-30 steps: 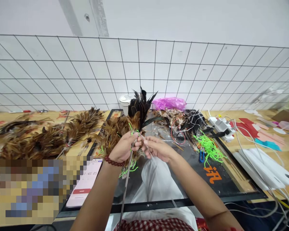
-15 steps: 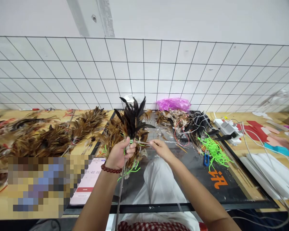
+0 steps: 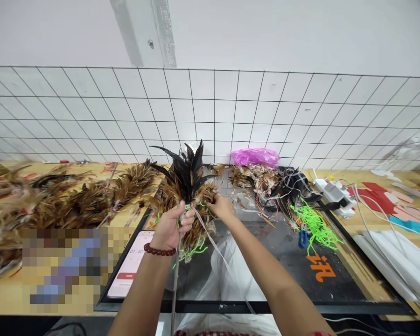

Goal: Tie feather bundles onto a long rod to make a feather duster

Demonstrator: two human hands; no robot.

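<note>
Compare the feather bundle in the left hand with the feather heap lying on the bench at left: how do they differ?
The feather bundle stands upright, gripped by the left hand; the feather heap lies flat on the wooden bench. The bundle is topped with black feathers; the heap is mostly brown. The bundle is gathered on a thin rod with green cord; the heap spreads wide along the bench. Both include brown feathers.

Feathers (image 3: 187, 175) in my left hand (image 3: 170, 228): black tips, brown bases. Cord (image 3: 188, 206): neon green. My wrist beads (image 3: 160, 251): dark red. Mat (image 3: 294, 242): black.
</note>
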